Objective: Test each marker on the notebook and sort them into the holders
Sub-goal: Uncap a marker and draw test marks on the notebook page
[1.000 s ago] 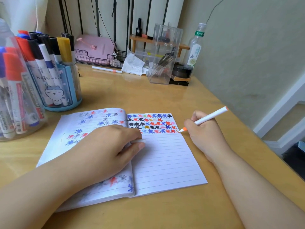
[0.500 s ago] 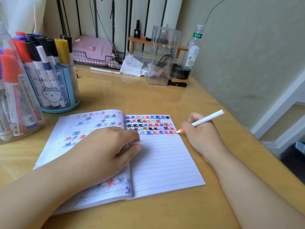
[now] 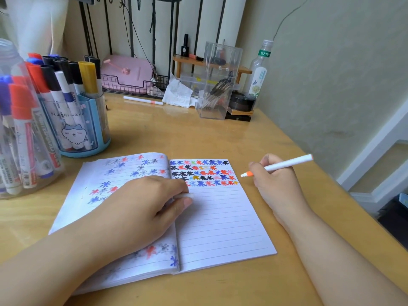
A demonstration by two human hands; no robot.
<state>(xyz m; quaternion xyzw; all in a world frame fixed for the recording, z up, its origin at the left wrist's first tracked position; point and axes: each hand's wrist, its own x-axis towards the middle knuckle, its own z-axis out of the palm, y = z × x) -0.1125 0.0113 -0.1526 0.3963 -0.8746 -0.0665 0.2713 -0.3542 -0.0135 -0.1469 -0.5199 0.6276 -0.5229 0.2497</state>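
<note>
White orange-tipped marker (image 3: pixel 284 166): gripped in curled right hand (image 3: pixel 277 184) fingers, tip beside open lined notebook (image 3: pixel 220 217); left hand (image 3: pixel 141 208) pinches white cap (image 3: pixel 184 196).

1. Bare bench (image 3: pixel 198 138) lies between the open notebook (image 3: pixel 220 217) and the clutter along the far edge; a hand could pass there.
2. The blue holder (image 3: pixel 92 129) and the clear jar (image 3: pixel 13 151), both full of markers, block the left edge.
3. At the far edge stand a clear box (image 3: pixel 218 85), a bottle (image 3: pixel 258 78) and a loose marker (image 3: pixel 143 100).
4. The wall (image 3: pixel 331 85) closes the right edge.
</note>
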